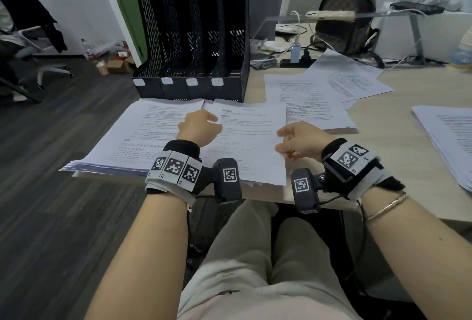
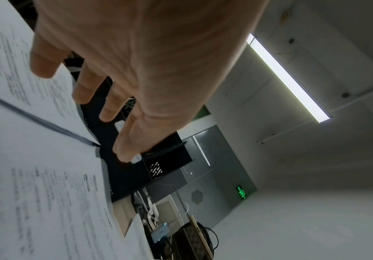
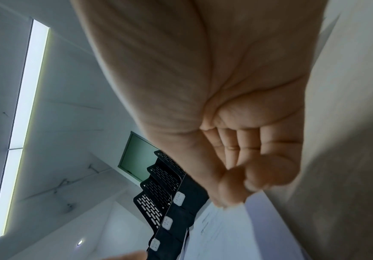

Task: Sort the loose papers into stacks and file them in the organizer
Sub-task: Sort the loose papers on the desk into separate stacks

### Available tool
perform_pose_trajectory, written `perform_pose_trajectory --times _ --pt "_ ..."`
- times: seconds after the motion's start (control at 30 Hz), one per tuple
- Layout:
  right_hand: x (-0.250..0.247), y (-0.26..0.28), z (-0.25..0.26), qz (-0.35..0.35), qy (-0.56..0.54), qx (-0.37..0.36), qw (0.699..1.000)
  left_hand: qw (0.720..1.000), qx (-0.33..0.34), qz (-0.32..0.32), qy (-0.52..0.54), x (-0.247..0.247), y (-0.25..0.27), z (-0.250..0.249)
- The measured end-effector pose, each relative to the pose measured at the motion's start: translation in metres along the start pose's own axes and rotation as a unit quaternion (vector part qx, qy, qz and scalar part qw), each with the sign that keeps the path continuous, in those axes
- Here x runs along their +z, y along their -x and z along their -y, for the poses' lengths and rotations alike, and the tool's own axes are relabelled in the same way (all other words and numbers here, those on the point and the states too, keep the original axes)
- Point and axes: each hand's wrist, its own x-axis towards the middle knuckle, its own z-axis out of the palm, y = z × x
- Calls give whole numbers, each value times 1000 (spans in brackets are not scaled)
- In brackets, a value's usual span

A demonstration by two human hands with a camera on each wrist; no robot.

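A black mesh organizer (image 1: 194, 46) with four slots stands at the table's back left. In front of it lie a thick paper stack (image 1: 122, 140) and, beside it, a printed top sheet (image 1: 245, 140). My left hand (image 1: 200, 125) hovers over the seam between them. Its fingers (image 2: 87, 88) are straight and spread above the paper, holding nothing. My right hand (image 1: 293, 140) is at the right edge of that sheet. There its curled fingertips (image 3: 232, 191) pinch the sheet's edge (image 3: 225, 228). The organizer (image 3: 158, 202) shows behind them.
More printed sheets (image 1: 311, 105) fan out to the right, with another sheet (image 1: 352, 77) behind and a stack (image 1: 449, 140) at the far right edge. A brown backpack (image 1: 344, 18), cables and a power strip (image 1: 298, 61) sit at the back. An office chair (image 1: 30, 38) stands to the left.
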Motion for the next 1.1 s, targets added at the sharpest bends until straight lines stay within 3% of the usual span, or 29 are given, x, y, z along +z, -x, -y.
perform_pose_trajectory --times 0.3,0.5,0.6,0.73,0.83,1.0,1.1 --pt "-23 11 3 -5 32 -37 999 994 68 75 -40 16 5 -31" --pt "-78 8 -19 -152 69 -47 985 987 112 108 -33 30 1 -56" --pt "-90 6 -26 -108 139 -38 984 985 124 117 -26 41 0 -66" --pt "-95 9 -38 -32 268 42 962 980 143 133 -33 54 0 -76" --pt "-102 23 -46 -26 298 71 951 977 154 142 -39 65 0 -84" --pt "-125 52 -63 -154 161 79 972 957 192 207 -65 92 10 -103" --pt "-131 55 -71 -226 123 75 963 945 197 240 -100 108 16 -109"
